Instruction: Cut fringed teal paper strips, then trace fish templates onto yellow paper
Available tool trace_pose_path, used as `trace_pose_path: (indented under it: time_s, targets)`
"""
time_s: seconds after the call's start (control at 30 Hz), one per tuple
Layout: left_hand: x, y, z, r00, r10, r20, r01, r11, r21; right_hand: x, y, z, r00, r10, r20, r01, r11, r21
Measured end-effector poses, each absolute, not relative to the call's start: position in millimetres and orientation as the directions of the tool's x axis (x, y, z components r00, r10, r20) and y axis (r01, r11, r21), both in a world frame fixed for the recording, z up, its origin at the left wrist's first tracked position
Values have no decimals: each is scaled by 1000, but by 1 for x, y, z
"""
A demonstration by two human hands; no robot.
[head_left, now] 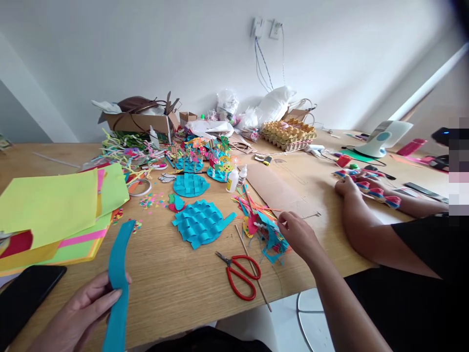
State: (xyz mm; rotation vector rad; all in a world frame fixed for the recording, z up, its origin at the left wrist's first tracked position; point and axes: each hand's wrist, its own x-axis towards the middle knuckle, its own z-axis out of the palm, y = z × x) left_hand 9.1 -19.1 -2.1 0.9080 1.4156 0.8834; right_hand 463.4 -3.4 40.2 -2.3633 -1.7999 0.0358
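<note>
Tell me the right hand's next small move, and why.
Probably close the fingers on one scrap: the right hand rests at the pile of paper scraps, while the left hand holds the blue paper strip. The red scissors lie untouched nearby.

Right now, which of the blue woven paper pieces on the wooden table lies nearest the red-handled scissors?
The largest blue woven paper piece, with a tab at its right, just above the red-handled scissors; the smaller round one lies farther back.

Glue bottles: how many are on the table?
2: two small white glue bottles stand side by side mid-table, beside the cardboard sheet. Others may hide in the clutter.
</note>
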Motion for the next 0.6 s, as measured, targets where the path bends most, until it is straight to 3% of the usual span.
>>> trace_pose_path:
  time_s: [0.1,0.17,0.27,0.4,0.5,0.6]
  targets:
    - [30,-19,16,152,932,-330,112,316,942,460,-5,44,268,951,153,957,-244,-159]
    - [43,-17,25,235,927,-292,126,269,955,460,-3,44,265,955,134,963,-255,-91]
    - [55,-15,31,261,934,-244,114,221,969,457,-2,44,315,935,161,947,-301,-110]
    - [65,-12,32,248,949,-196,98,177,979,420,-11,56,264,953,151,896,-185,-404]
    - [77,-10,32,202,965,-165,75,153,985,362,-21,67,-83,996,26,759,80,-646]
    - [93,-10,32,130,982,-135,31,132,991,302,-27,65,-309,950,-48,593,153,-790]
